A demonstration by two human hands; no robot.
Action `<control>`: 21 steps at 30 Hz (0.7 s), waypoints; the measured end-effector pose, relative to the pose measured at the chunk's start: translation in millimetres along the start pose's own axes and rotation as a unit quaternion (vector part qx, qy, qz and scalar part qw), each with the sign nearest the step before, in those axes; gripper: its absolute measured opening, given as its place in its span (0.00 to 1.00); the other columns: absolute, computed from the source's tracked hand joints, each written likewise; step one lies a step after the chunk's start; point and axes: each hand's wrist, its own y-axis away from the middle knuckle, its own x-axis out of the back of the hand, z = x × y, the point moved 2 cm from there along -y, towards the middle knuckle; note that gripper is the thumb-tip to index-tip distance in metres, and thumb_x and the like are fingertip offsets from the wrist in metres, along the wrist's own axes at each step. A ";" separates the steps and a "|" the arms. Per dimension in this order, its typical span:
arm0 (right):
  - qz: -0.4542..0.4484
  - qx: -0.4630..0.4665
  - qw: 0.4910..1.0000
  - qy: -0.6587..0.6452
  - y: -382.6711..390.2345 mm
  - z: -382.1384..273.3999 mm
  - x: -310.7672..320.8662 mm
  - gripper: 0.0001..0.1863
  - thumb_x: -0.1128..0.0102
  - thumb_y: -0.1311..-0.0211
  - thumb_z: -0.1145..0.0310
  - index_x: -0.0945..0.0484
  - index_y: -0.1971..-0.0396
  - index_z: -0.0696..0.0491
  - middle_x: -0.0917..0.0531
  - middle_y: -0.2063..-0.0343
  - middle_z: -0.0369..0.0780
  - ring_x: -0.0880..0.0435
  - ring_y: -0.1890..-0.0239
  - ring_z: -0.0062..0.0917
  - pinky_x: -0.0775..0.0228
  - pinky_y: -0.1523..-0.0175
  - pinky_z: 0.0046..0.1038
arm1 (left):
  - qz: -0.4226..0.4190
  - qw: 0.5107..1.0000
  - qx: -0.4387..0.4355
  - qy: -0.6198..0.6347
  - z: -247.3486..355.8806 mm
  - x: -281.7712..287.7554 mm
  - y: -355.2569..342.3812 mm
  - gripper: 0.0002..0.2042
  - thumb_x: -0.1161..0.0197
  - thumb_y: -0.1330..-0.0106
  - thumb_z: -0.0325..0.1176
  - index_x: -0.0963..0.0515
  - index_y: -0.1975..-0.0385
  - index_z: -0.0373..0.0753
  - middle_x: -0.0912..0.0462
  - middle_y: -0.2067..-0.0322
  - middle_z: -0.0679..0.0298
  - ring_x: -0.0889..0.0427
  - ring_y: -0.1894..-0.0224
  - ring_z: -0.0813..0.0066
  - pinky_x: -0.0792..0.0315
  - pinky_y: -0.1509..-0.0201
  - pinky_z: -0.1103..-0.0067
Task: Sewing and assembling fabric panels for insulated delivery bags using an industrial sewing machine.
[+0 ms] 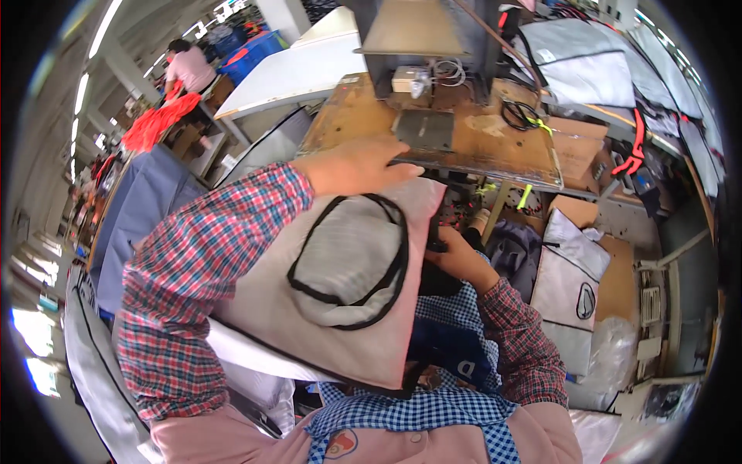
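Observation:
My left hand [363, 166] is curled over the top edge of a pale fabric panel [255, 305], gripping it, fingers partly hidden. The panel has black binding and a rounded grey pouch [348, 259] ringed in black. My right hand [456, 255] is closed on the panel's dark right edge, below the worn wooden machine table [340, 116]. A dark metal plate [425, 130] sits on that table, just beyond my left hand.
A machine frame [406, 35], black cord [519, 116] and white table [286, 73] stand ahead. Pale bags are piled right [576, 62] and lower right [564, 286]. Blue-grey fabric [143, 201] drapes at left. Another person [192, 69] works behind, near red fabric [162, 124].

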 end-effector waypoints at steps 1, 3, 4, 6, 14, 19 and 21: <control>0.001 0.042 0.998 -0.040 -4.5 -3.9 3.5 0.14 0.36 0.42 0.72 0.23 0.56 0.59 0.16 0.61 0.46 0.18 0.58 0.30 0.29 0.50 0.30 | 0.026 0.999 -0.044 0.013 -9.0 -5.2 -8.6 0.24 0.48 0.31 0.50 0.23 0.57 0.30 0.22 0.59 0.49 0.23 0.54 0.54 0.30 0.48 0.69; 0.014 0.091 0.994 -0.057 -17.1 -7.8 8.3 0.13 0.37 0.41 0.71 0.22 0.56 0.58 0.16 0.61 0.45 0.18 0.60 0.29 0.29 0.51 0.29 | -0.167 0.955 0.104 0.223 -29.0 -23.1 -21.5 0.29 0.49 0.32 0.57 0.23 0.55 0.30 0.19 0.65 0.51 0.21 0.58 0.59 0.30 0.50 0.72; 0.007 0.088 0.994 -0.067 -22.4 -7.7 11.1 0.15 0.35 0.42 0.71 0.22 0.55 0.57 0.16 0.60 0.45 0.19 0.58 0.30 0.30 0.50 0.29 | -0.140 0.958 0.099 0.232 -31.7 -28.9 -25.1 0.27 0.48 0.32 0.56 0.23 0.61 0.31 0.21 0.73 0.55 0.23 0.66 0.64 0.30 0.57 0.73; -0.014 0.050 0.997 -0.066 -33.7 -6.3 14.9 0.17 0.35 0.42 0.70 0.23 0.52 0.56 0.16 0.59 0.41 0.20 0.55 0.27 0.31 0.47 0.28 | -0.126 0.966 0.095 0.207 -41.3 -30.6 -28.7 0.26 0.47 0.32 0.55 0.24 0.63 0.31 0.23 0.73 0.54 0.25 0.68 0.65 0.31 0.60 0.72; 0.045 -0.015 0.978 -0.205 -84.4 -10.2 60.6 0.30 0.38 0.39 0.57 0.32 0.45 0.64 0.22 0.50 0.44 0.24 0.47 0.30 0.32 0.42 0.30 | 0.030 0.974 0.143 0.173 -82.7 -30.7 -18.7 0.25 0.47 0.30 0.51 0.27 0.71 0.30 0.32 0.81 0.57 0.35 0.76 0.72 0.35 0.69 0.71; 0.136 -0.122 0.923 -0.338 -129.9 3.5 83.7 0.21 0.40 0.37 0.56 0.26 0.55 0.58 0.19 0.61 0.40 0.19 0.60 0.24 0.25 0.56 0.26 | 0.046 0.973 0.188 0.126 -98.4 -34.8 -26.4 0.27 0.46 0.32 0.55 0.26 0.74 0.30 0.31 0.83 0.53 0.34 0.78 0.67 0.35 0.70 0.69; 0.146 -0.159 0.933 -0.290 -143.9 8.8 90.2 0.16 0.40 0.38 0.57 0.23 0.61 0.56 0.19 0.66 0.37 0.19 0.66 0.22 0.25 0.61 0.24 | 0.069 0.973 0.184 0.118 -103.5 -32.8 -30.1 0.29 0.45 0.34 0.57 0.25 0.76 0.29 0.29 0.83 0.49 0.30 0.78 0.59 0.34 0.70 0.66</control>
